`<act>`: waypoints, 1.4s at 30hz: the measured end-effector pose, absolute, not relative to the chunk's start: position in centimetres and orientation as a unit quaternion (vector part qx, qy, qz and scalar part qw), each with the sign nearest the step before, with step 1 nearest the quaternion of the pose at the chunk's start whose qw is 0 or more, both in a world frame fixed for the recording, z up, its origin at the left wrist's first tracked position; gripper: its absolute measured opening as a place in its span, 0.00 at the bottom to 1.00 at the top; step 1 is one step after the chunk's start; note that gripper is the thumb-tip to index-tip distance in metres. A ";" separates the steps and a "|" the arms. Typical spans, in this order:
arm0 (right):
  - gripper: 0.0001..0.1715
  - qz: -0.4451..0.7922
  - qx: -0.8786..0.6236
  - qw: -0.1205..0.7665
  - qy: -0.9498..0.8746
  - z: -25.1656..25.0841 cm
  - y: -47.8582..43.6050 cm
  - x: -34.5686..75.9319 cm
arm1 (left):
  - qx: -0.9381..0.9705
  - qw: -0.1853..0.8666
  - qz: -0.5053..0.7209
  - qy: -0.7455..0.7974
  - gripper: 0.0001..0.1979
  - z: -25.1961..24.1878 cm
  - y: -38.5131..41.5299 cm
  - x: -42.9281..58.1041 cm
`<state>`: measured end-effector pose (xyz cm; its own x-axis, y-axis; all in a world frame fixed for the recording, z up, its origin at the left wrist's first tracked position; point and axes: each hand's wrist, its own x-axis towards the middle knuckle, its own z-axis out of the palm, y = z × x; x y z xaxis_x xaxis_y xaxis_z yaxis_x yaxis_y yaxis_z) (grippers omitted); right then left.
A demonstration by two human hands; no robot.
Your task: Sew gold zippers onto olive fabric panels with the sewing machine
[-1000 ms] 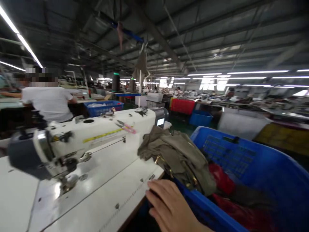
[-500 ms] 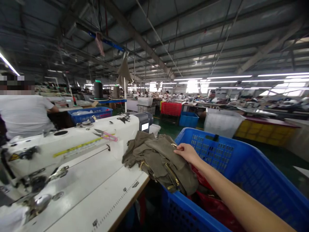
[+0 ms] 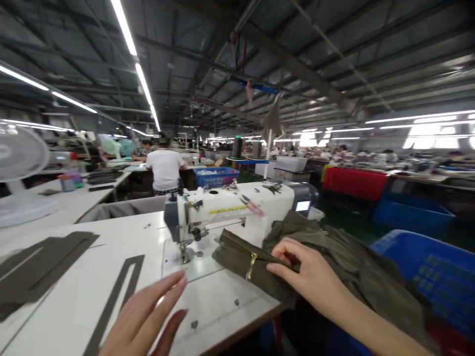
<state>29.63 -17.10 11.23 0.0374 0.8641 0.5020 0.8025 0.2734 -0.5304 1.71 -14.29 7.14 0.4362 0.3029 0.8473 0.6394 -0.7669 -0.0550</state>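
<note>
My right hand (image 3: 308, 277) pinches the edge of an olive garment (image 3: 352, 262) beside a gold zipper pull (image 3: 252, 264). The garment lies over the right end of the white sewing table (image 3: 218, 301) and hangs toward a blue basket. Low in the view, my left hand (image 3: 148, 314) has its fingers apart and holds nothing. It hovers over the table near a cut olive strip (image 3: 118, 291) with a long slot. Behind the hands stands the white sewing machine (image 3: 237, 202), with pink-handled scissors (image 3: 254, 205) on its arm.
More olive pieces (image 3: 48, 267) lie at the left, below a white fan (image 3: 22, 168). The blue basket (image 3: 426, 277) stands at the right. A person in a white shirt (image 3: 165, 170) sits beyond the machine, near another blue basket (image 3: 217, 176).
The view has swung left. My right hand has brought part of the garment from the basket side toward the machine. My left hand has come into view.
</note>
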 end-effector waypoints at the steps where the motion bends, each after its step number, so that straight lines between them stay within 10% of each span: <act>1: 0.07 0.077 -0.590 0.379 -0.708 11.1 -16.8 28.3 | -0.835 0.178 -0.431 -0.291 0.19 8.3 -14.6 2.0; 8: 0.09 0.185 -0.560 0.277 -0.759 12.7 -15.6 26.6 | -0.847 -0.204 -0.216 -0.441 0.05 12.0 -13.4 4.9; 20: 0.14 0.183 -0.507 0.298 -0.788 12.3 -10.6 27.2 | -0.545 -0.670 -0.321 -0.389 0.25 3.8 -15.5 5.3; 24: 0.11 0.138 -0.411 0.151 -0.888 9.9 -6.2 25.6 | -0.603 -0.606 -0.303 -0.422 0.27 0.4 -17.4 3.5; 30: 0.09 0.084 -0.357 0.079 -0.927 4.4 -2.8 17.9 | -0.837 -0.172 -0.209 -0.475 0.34 2.0 -13.9 -0.5; 42: 0.29 0.149 -0.690 0.128 -0.697 2.4 -7.0 25.4 | -0.899 -0.060 -0.041 -0.431 0.47 4.1 -9.7 1.3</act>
<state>25.38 -7.02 2.45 -0.0150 0.9995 -0.0267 0.9232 0.0036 -0.3842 1.26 -9.70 4.09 0.6251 0.7802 0.0222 0.7703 -0.6213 0.1438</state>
